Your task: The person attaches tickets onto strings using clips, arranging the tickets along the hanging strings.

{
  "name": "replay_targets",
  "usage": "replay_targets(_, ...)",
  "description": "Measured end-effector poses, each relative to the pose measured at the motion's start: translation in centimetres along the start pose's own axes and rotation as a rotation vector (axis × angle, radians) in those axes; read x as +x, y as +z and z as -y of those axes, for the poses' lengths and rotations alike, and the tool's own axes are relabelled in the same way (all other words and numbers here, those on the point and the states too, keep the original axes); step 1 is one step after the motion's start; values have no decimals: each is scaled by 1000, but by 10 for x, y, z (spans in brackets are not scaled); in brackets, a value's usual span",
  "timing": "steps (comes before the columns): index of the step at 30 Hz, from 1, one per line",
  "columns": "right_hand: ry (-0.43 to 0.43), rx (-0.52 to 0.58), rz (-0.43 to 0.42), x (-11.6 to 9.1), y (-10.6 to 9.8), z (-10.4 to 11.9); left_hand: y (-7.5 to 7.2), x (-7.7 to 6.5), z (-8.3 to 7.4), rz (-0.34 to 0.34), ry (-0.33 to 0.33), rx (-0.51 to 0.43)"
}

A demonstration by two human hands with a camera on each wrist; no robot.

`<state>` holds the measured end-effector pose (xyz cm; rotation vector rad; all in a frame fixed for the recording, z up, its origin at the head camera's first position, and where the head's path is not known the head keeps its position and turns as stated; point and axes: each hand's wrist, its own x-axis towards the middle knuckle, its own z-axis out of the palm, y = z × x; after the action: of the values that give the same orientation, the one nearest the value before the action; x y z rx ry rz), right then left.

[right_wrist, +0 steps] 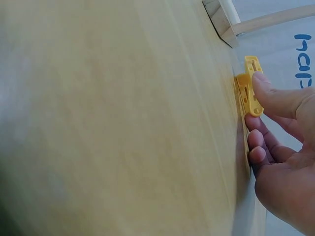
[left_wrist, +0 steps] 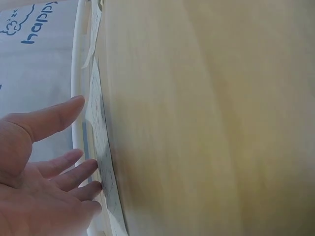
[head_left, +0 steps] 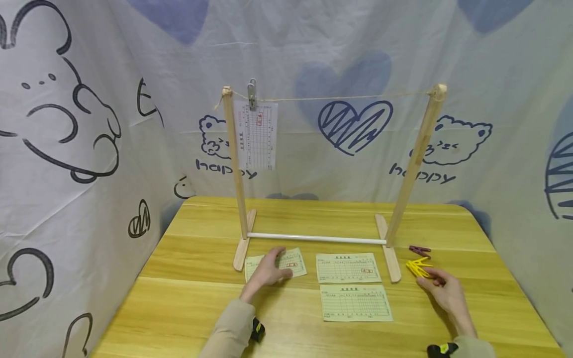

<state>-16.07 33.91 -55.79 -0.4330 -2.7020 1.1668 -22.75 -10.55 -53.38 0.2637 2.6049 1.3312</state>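
My left hand rests over a pale green printed slip at the left of the table, thumb and fingers spread apart. In the left wrist view its fingertips are right at the paper. My right hand pinches a yellow plastic clothespin between thumb and fingers, low over the wood at the right. The yellow clothespins form a small cluster in the head view. Just beyond them lies a dark purple clothespin. Between the hands lie two more slips, one above the other, the upper slip and the lower slip.
A wooden frame stands on the table, with a string across its top and a white rod low down. From the string's left end a metal clip holds a printed sheet. A patterned curtain surrounds the table.
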Motion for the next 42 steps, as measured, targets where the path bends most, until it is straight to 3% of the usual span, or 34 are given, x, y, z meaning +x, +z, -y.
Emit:
replay_targets(9, -14, 12, 13, 0, 0, 1, 1, 5, -4, -19, 11, 17)
replay_targets(28, 16, 18, 25, 0, -1, 0, 3, 23, -6, -108, 21, 154)
replay_targets(42, 16, 32, 16, -1, -1, 1, 5, 24, -6, -137, -4, 162)
